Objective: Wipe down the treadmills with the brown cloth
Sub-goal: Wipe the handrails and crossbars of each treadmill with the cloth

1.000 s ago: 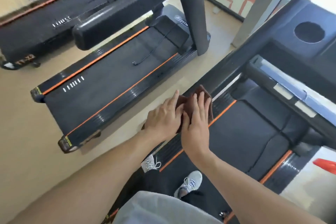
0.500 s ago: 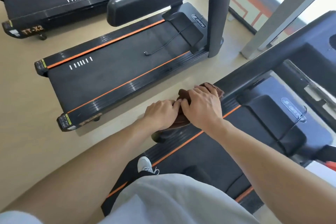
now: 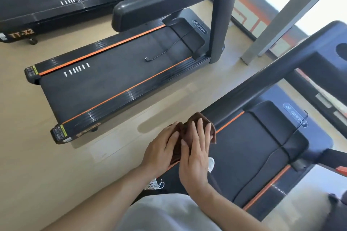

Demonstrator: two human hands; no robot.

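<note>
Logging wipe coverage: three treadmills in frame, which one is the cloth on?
The nearest treadmill, under the person's shoes: both hands press the brown cloth on its handrail. The other two lie untouched across the floor.

"TT-X2" — orange lettering (far treadmill's (image 3: 56, 5) rear end cap), other labels illegible

Both hands cover much of the cloth (image 3: 195, 127) and the handrail end beneath it, and the console (image 3: 336, 47) is cut off at the right edge.
</note>
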